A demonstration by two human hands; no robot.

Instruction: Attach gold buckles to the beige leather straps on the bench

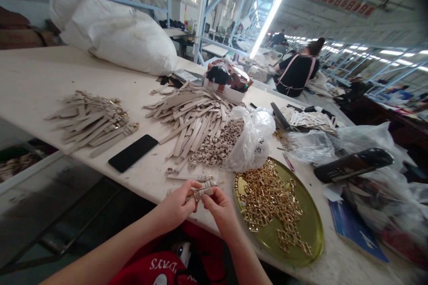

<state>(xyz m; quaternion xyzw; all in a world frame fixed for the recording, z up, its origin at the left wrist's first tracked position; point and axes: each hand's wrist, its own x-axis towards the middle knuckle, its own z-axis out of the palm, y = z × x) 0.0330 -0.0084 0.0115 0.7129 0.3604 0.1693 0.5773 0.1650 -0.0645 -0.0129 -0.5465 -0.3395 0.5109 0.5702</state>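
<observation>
My left hand [176, 205] and my right hand [219, 207] meet at the table's near edge, both pinching one beige strap [204, 190] between their fingertips. A gold buckle seems to sit on the strap, though it is too small to be sure. Just beyond the hands lie a few loose straps [187, 177], a heap of small beige loops [220, 142] and a big pile of beige straps [194, 116]. A round gold tray [309, 231] full of gold buckles [267, 196] sits right of my right hand.
A black phone [133, 152] lies left of the loops. Another pile of straps with buckles [93, 120] is further left. A clear plastic bag [252, 138], a black handheld device [352, 164], a blue book [356, 231] and a big white sack [117, 31] are around. A person in black [297, 71] works at the far end.
</observation>
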